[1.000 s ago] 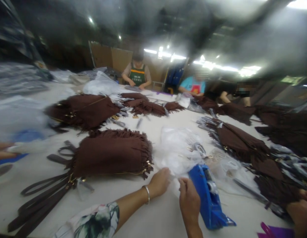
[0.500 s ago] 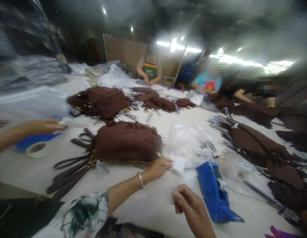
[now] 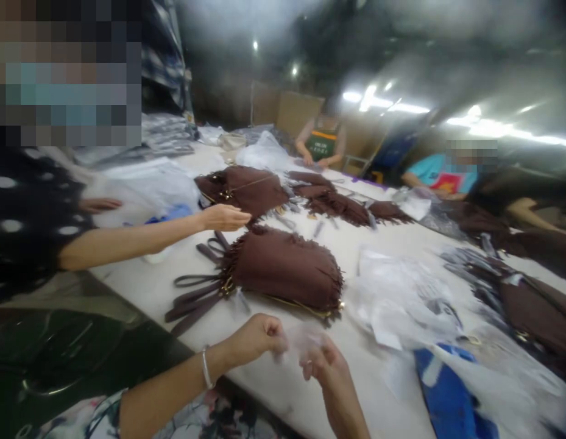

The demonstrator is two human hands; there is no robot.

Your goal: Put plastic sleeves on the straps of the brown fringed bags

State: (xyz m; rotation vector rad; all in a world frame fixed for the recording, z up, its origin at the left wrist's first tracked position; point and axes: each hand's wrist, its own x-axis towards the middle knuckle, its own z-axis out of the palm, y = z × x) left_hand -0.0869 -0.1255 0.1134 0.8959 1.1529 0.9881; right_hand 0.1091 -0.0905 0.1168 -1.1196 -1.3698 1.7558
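My left hand [image 3: 258,338], with a bangle on the wrist, is pinched closed on one side of a small piece of clear plastic [image 3: 303,334], perhaps a little bag. My right hand [image 3: 327,361] grips the other side, its fingers bent and smeared by motion. Both are over the near edge of the white table [image 3: 283,396]. Just beyond them lies a brown fringed handbag [image 3: 283,265], its strap loops pointing left and a gold zip along its near side. Neither hand touches it.
At left, a co-worker in dotted clothing reaches a hand [image 3: 225,217] over the brown bags [image 3: 255,189]. Clear plastic bags [image 3: 396,292] lie at right, beside a blue tape dispenser [image 3: 447,390] partly under plastic. More brown bags [image 3: 538,311] lie farther right. Other people work across the table.
My left hand has left the white slip by the plastic bags and come back to meet my right hand, plastic now between them. The view has swung left; the co-worker's hand has let go of white material.
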